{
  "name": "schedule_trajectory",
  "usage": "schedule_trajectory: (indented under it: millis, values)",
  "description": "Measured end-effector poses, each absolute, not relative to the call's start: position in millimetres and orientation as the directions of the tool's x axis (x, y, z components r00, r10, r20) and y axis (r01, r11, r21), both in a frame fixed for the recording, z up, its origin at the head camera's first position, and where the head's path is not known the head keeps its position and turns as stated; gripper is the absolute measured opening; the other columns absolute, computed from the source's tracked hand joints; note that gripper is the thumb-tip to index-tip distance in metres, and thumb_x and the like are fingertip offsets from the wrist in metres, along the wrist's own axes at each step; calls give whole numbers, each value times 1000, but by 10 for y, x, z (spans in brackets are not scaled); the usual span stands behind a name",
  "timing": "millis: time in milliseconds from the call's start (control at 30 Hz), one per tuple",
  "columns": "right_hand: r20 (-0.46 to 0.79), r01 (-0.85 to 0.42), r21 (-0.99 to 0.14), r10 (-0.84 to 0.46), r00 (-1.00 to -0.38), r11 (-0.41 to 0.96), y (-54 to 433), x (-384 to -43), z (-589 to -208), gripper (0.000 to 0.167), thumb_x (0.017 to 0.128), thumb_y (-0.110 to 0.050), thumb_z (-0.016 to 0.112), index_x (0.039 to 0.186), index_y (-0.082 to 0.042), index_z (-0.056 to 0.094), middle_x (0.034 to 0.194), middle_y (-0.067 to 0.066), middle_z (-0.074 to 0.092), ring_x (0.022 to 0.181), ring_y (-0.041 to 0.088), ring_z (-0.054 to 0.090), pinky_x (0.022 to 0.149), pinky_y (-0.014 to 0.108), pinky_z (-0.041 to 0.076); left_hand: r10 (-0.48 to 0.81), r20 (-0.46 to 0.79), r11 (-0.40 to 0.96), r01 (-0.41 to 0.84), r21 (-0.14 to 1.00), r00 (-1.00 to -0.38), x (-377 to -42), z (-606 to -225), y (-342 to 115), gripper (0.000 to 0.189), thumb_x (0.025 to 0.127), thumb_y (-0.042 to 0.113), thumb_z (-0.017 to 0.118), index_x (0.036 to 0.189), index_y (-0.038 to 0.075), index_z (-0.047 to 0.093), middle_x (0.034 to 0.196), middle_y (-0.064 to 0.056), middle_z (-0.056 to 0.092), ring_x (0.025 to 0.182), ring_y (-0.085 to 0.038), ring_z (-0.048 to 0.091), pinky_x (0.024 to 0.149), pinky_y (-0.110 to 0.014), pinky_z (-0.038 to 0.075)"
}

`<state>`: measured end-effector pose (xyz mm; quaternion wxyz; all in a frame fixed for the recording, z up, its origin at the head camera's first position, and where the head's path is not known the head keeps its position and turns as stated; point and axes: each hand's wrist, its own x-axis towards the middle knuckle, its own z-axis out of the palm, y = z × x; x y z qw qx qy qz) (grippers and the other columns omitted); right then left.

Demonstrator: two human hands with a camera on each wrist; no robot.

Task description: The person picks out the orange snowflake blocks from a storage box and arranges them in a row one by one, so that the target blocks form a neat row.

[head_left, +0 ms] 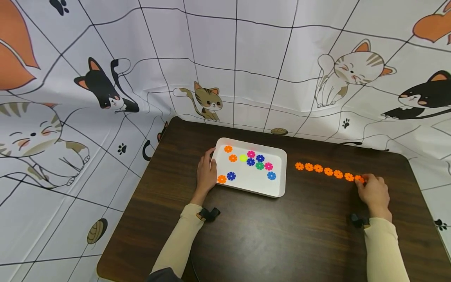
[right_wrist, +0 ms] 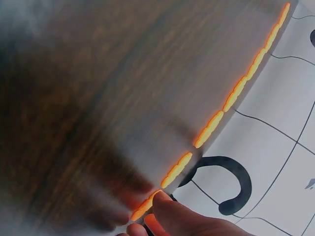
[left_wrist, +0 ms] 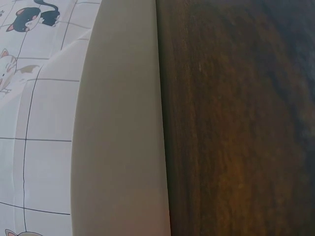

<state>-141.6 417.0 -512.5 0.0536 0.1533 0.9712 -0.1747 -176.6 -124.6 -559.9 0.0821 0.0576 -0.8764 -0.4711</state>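
Note:
A white tray (head_left: pixel 253 188) on the table holds loose flower-shaped discs: orange, pink, dark blue, light blue, green and yellow. My left hand (head_left: pixel 206 172) holds the tray's left edge, thumb at the rim. To the right of the tray, several orange flower-shaped discs (head_left: pixel 318 168) lie in a slightly slanting row. At the row's right end my right hand (head_left: pixel 375 192) pinches the last orange disc (head_left: pixel 359 179). The right wrist view shows the thumb (right_wrist: pixel 172 209) against that orange disc (right_wrist: pixel 142 209), close to the neighbouring one. In the left wrist view only the sleeve (left_wrist: pixel 120 123) shows; the hand is hidden.
The dark wooden table (head_left: pixel 275 235) has rounded corners. A white curtain (head_left: pixel 260 58) with cat drawings and grid lines hangs behind it and to its left. Dark wrist cameras (head_left: pixel 210 214) sit on both forearms. A thin cable runs by the left sleeve.

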Motion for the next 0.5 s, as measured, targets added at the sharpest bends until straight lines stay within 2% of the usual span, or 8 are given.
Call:
schedule_trajectory:
  millis: [500]
  values:
    - [-54,244,-376,241,-969,894,3855,-1382,-5073,48,103,-23,51,139,9,47,137,45,40,118,62,42,86,73,42,-176,73,551,-37,834,-982,-1761,-5581,-1253,45,108,17,42,151,27,44,127,-18,58,114,-36,54,100,-53,42]
